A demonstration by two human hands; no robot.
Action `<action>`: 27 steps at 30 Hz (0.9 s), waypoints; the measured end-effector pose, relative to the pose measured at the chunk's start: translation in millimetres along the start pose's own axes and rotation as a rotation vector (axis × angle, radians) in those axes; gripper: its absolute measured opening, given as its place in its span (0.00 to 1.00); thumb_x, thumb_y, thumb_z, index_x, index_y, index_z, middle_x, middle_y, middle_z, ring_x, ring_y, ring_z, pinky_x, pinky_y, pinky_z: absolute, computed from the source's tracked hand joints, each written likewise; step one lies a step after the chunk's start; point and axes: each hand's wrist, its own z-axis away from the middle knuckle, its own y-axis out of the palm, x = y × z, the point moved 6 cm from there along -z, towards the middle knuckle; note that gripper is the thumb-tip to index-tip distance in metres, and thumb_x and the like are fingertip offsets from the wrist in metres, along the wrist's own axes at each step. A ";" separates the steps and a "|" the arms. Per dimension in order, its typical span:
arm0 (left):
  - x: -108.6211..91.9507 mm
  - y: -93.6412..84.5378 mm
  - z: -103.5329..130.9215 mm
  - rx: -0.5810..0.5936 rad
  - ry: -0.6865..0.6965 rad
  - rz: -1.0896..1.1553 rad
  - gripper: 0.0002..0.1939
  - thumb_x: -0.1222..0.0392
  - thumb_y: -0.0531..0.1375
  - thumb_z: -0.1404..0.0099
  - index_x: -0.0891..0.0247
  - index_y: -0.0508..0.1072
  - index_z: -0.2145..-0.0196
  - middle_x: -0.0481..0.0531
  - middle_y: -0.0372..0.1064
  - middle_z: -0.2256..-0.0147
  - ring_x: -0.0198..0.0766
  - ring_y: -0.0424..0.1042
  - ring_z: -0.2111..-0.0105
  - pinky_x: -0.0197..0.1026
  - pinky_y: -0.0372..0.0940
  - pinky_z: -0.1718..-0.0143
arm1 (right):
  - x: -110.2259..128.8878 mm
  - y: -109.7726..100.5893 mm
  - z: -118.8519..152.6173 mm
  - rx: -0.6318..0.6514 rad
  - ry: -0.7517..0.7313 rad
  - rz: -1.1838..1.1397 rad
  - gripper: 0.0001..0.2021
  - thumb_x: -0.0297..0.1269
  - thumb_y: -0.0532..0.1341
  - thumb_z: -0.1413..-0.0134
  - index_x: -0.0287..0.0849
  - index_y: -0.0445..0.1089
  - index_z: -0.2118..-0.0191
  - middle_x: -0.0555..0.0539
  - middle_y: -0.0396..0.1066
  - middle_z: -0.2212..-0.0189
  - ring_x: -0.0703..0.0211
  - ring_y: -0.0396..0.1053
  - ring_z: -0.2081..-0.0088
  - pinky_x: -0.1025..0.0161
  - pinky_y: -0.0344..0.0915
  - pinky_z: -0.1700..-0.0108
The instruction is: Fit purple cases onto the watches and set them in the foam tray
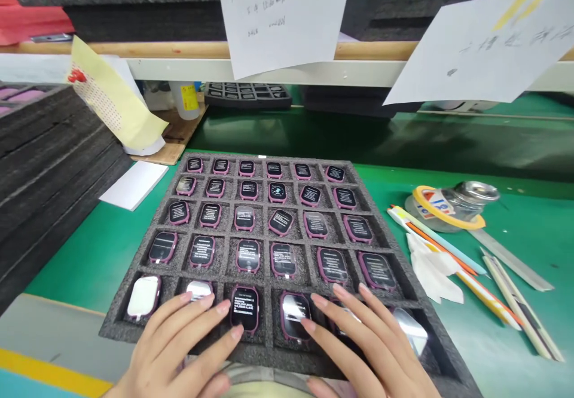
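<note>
Purple-framed watches (pixel 245 309) are seated in the square compartments of a black foam tray (pixel 117 328), which is placed on a green worktop (pixel 78 260). In the five visible rows, six watches are held per row; most screens are lit with text, and one at the near left corner is lit white. The left hand (pixel 177 341) and the right hand (pixel 374 344) are laid over the near row, with fingers extended, spread and empty; whether the watches are touched cannot be told. A second tray (pixel 246 102), its compartments also filled, is set at the back. At the right, a glass jar (pixel 436 216) is ringed by a yellow band.
</note>
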 end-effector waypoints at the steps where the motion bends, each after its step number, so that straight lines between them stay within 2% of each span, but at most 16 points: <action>1: -0.2 -2.4 3.9 -0.012 0.009 0.003 0.17 0.59 0.52 0.27 0.57 0.82 0.57 0.57 0.76 0.55 0.46 0.72 0.51 0.52 0.62 0.43 | -3.2 -0.1 0.9 0.004 0.014 0.006 0.14 0.40 0.59 0.36 0.36 0.72 0.50 0.35 0.73 0.49 0.40 0.56 0.33 0.40 0.54 0.33; 3: 3.3 -9.4 14.2 -0.032 0.008 -0.026 0.17 0.58 0.52 0.27 0.54 0.82 0.59 0.53 0.77 0.61 0.42 0.73 0.59 0.49 0.65 0.50 | -10.8 0.1 1.2 0.012 0.072 0.005 0.17 0.37 0.59 0.38 0.35 0.70 0.47 0.34 0.69 0.45 0.38 0.57 0.34 0.38 0.54 0.34; 6: 14.6 -24.5 31.6 -0.067 -0.008 -0.140 0.15 0.58 0.54 0.29 0.52 0.82 0.61 0.51 0.74 0.67 0.39 0.67 0.69 0.45 0.64 0.62 | -14.9 5.1 -4.3 0.025 0.161 -0.015 0.20 0.36 0.59 0.40 0.35 0.67 0.43 0.33 0.65 0.42 0.35 0.56 0.34 0.36 0.53 0.34; 8: 21.1 -33.5 41.3 -0.076 0.002 -0.226 0.13 0.58 0.57 0.32 0.53 0.83 0.62 0.52 0.70 0.68 0.38 0.65 0.71 0.43 0.61 0.67 | -4.5 12.3 -13.7 0.017 0.120 -0.032 0.21 0.37 0.60 0.40 0.37 0.67 0.43 0.34 0.65 0.42 0.36 0.55 0.34 0.39 0.51 0.33; 10: 30.1 -41.5 49.1 -0.090 -0.068 -0.303 0.12 0.59 0.58 0.33 0.53 0.82 0.62 0.53 0.68 0.66 0.38 0.64 0.71 0.44 0.59 0.68 | 14.5 22.6 -26.4 0.013 0.006 -0.042 0.22 0.43 0.60 0.38 0.39 0.68 0.42 0.36 0.66 0.43 0.38 0.55 0.34 0.42 0.48 0.31; 12: 37.8 -48.0 55.8 -0.110 -0.160 -0.351 0.11 0.60 0.58 0.33 0.54 0.82 0.62 0.54 0.67 0.63 0.38 0.64 0.71 0.45 0.59 0.68 | 33.3 34.7 -40.0 0.029 -0.082 -0.033 0.26 0.52 0.60 0.38 0.41 0.69 0.41 0.37 0.68 0.43 0.39 0.56 0.34 0.42 0.44 0.31; 15: 42.3 -51.7 63.6 -0.109 -0.192 -0.369 0.11 0.61 0.58 0.33 0.55 0.81 0.60 0.55 0.67 0.61 0.38 0.66 0.70 0.45 0.59 0.68 | 52.9 49.4 -58.5 0.060 -0.145 -0.017 0.32 0.59 0.59 0.40 0.42 0.68 0.38 0.37 0.68 0.42 0.36 0.59 0.37 0.40 0.43 0.32; 18: 47.3 -53.3 70.2 -0.116 -0.205 -0.378 0.12 0.61 0.58 0.33 0.55 0.81 0.59 0.56 0.68 0.59 0.40 0.68 0.68 0.46 0.60 0.66 | 63.0 57.2 -69.9 0.094 -0.180 -0.015 0.35 0.60 0.60 0.42 0.41 0.66 0.37 0.36 0.67 0.40 0.33 0.59 0.38 0.39 0.47 0.36; 22: 56.3 -54.4 75.8 -0.148 -0.236 -0.364 0.13 0.61 0.57 0.33 0.54 0.80 0.56 0.57 0.69 0.57 0.44 0.69 0.64 0.48 0.63 0.64 | 66.0 60.3 -75.2 0.127 -0.186 0.007 0.34 0.59 0.60 0.42 0.41 0.66 0.37 0.36 0.66 0.39 0.34 0.59 0.38 0.39 0.54 0.39; 25: 64.1 -54.4 77.7 -0.160 -0.292 -0.355 0.16 0.60 0.55 0.32 0.55 0.79 0.52 0.60 0.68 0.53 0.50 0.70 0.59 0.53 0.63 0.59 | 65.7 60.8 -75.6 0.137 -0.186 -0.001 0.33 0.58 0.60 0.41 0.40 0.67 0.38 0.36 0.65 0.38 0.34 0.59 0.37 0.40 0.56 0.40; 27: 68.6 -51.3 78.4 -0.128 -0.334 -0.324 0.17 0.58 0.53 0.31 0.56 0.78 0.51 0.62 0.67 0.49 0.55 0.69 0.53 0.57 0.62 0.54 | 65.2 60.5 -75.8 0.127 -0.175 -0.027 0.34 0.60 0.58 0.40 0.39 0.67 0.38 0.35 0.64 0.38 0.34 0.58 0.36 0.40 0.56 0.39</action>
